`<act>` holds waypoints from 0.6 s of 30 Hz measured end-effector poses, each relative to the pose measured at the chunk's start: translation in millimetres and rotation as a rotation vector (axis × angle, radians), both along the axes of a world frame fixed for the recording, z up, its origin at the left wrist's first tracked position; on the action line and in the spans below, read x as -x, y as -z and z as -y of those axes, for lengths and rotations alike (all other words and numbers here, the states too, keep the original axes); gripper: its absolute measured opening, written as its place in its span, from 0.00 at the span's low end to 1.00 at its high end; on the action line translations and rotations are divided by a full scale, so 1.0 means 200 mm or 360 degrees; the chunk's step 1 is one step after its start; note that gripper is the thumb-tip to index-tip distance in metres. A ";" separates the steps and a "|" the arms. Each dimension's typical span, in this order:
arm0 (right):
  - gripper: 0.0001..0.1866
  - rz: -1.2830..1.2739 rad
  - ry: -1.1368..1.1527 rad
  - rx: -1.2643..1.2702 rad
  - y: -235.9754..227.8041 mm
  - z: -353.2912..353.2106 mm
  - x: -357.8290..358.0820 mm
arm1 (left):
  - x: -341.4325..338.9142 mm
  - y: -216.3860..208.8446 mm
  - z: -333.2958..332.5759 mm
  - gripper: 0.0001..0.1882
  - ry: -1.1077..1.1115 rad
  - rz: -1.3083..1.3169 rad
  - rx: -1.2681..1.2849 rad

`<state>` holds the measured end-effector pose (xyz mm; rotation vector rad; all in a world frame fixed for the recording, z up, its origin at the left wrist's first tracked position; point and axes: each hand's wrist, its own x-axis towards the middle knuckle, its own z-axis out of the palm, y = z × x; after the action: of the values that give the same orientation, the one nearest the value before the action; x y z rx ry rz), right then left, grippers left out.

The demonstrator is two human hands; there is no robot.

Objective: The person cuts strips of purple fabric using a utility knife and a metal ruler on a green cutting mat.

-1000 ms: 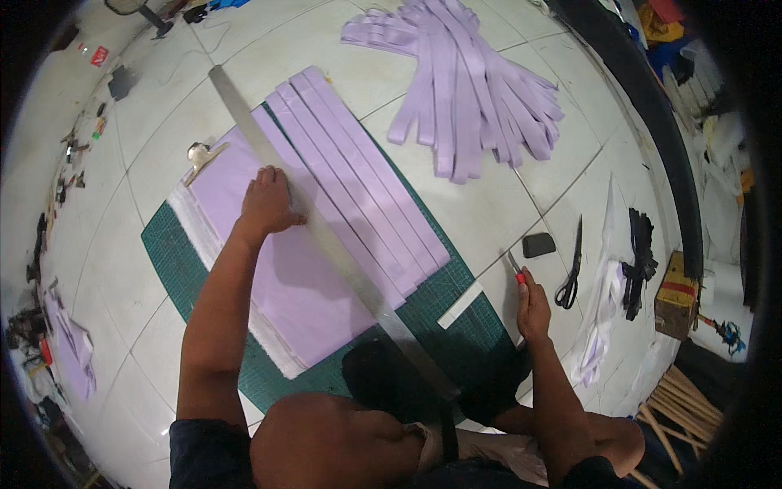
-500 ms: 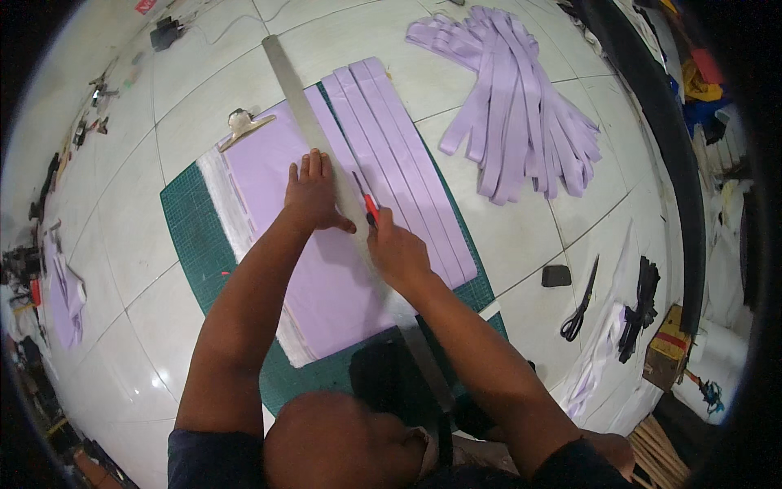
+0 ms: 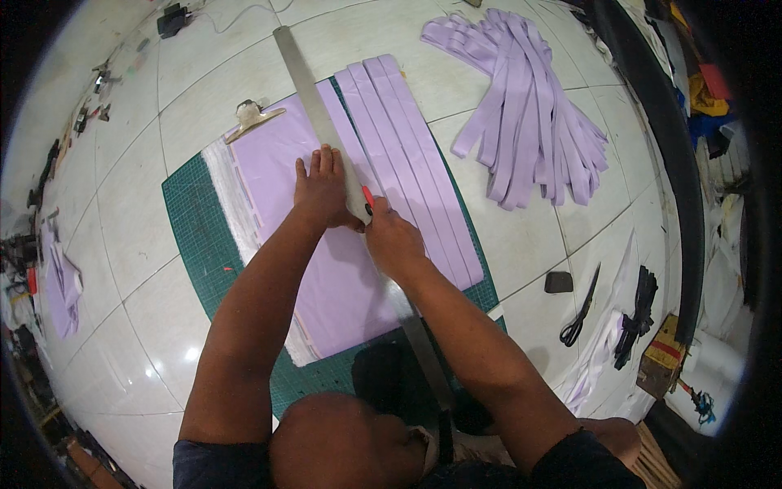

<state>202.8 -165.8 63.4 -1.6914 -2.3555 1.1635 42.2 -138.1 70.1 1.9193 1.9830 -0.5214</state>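
Fingers of the L hand point(image 3: 322, 196) are spread & pressing down along the L edge of the long metal ruler point(image 3: 305, 77), thumb splayed toward the ruler's middle, nothing gripped; R hand point(image 3: 397, 246) is curled closed round a red-handled cutter point(image 3: 368, 197), just beside the ruler's R edge (blade tip can't be made out, so can't tell if it's in the cloth). The lilac sheet point(image 3: 342, 285) lies under the ruler, most of it to the ruler's L, w/ a narrow band showing on the R. Metal clip point(image 3: 254, 119) sits on the sheet's edge, L of the ruler; green mat point(image 3: 183, 196) is beneath, showing both sides of the ruler.

Progress, judging by how things lie: a fair bit done. Several parallel strips point(image 3: 407, 163) lie side by side R of the ruler, & a heap of loose strips point(image 3: 529, 114) is well R of it, prob. same sort of cloth. Left: the band along the ruler's R edge doesn't look fully parted yet, & the wide area L of the ruler looks uncut. Scissors point(image 3: 573, 328) & a small black block point(image 3: 559, 282) lie unused, well R of the ruler
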 end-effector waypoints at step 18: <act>0.14 0.0583 0.0079 0.0825 -0.32 0.67 -0.60 | 0.01 -0.03 0.01 0.79 -0.0090 0.0067 0.0007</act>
<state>322.0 -300.5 127.5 -2.2788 -2.3083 1.6969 40.3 -139.4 75.5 1.8505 2.0016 -0.4665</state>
